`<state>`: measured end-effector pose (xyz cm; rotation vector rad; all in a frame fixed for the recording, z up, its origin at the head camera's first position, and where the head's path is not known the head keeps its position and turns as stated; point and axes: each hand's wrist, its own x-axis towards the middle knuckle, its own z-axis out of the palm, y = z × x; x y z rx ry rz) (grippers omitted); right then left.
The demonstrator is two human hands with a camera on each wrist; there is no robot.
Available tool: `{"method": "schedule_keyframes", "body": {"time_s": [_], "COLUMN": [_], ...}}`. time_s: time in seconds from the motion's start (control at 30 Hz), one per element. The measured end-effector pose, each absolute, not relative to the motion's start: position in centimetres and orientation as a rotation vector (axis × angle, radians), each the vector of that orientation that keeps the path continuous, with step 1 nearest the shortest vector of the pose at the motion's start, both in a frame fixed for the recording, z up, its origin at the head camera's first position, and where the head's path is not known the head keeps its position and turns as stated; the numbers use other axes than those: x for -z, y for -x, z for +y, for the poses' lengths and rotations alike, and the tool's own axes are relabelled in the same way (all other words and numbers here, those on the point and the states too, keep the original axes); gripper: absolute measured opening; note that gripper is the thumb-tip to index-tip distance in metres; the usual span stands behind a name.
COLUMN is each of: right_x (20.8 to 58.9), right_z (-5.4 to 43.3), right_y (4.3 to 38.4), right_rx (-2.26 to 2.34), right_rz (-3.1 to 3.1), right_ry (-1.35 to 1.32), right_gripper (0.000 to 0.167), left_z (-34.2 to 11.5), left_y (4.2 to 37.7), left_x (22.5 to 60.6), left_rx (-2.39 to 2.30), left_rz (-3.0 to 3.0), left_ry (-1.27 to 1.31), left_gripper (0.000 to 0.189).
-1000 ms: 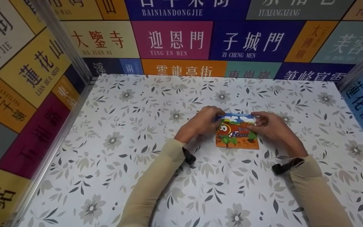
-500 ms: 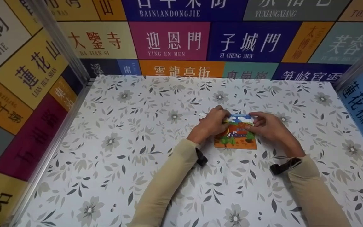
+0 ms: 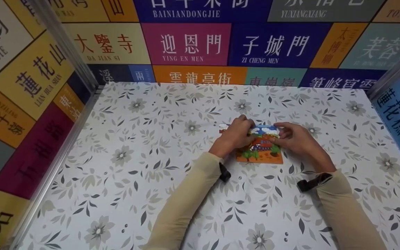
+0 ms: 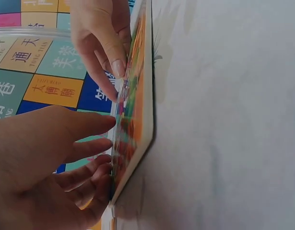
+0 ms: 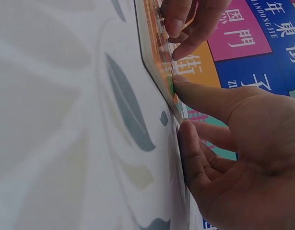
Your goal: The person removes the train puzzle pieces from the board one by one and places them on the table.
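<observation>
A thin, square cartoon train puzzle (image 3: 262, 155) lies flat on the table, its orange ground towards me. My left hand (image 3: 234, 136) reaches over its left part and hides the train's face; thumb and fingertips touch the board in the left wrist view, spread apart. Left of that hand, a small bit with white cloud and red print (image 3: 223, 127) peeks out, mostly hidden. At the upper right corner, my right hand (image 3: 296, 139) holds the puzzle: the right wrist view has the thumb on its face and the index fingertip at its edge.
A white cloth with grey flowers and leaves (image 3: 123, 187) covers the table. Panels with coloured blocks and large characters (image 3: 186, 43) stand behind and on both sides. Black straps (image 3: 225, 173) sit at both wrists.
My left hand has moved right, from the puzzle's left edge onto its picture, uncovering the printed bit at its left. My right hand stays at the right edge.
</observation>
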<state>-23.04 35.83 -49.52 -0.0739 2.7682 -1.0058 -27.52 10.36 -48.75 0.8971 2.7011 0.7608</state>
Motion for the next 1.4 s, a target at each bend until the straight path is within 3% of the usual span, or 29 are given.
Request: {"method": "schedule_keyframes", "body": {"time_s": [0.53,1.4], "right_x": [49.2,49.5], "right_z": [35.7,35.8], "right_y": [23.3,22.8], "right_rx": [1.020,1.045], "right_rz": [2.737,2.769], "right_ry": [0.070,0.107], "right_gripper": [0.075,0.073], "left_z": [11.2,12.0], "left_y": [27.2,28.1], "left_x": [48.6,49.8], "left_rx": [-0.653,-0.835], "left_rz": [2.765,2.677], "left_ry": [-0.832,-0.583], "left_gripper": [0.057,0.053]}}
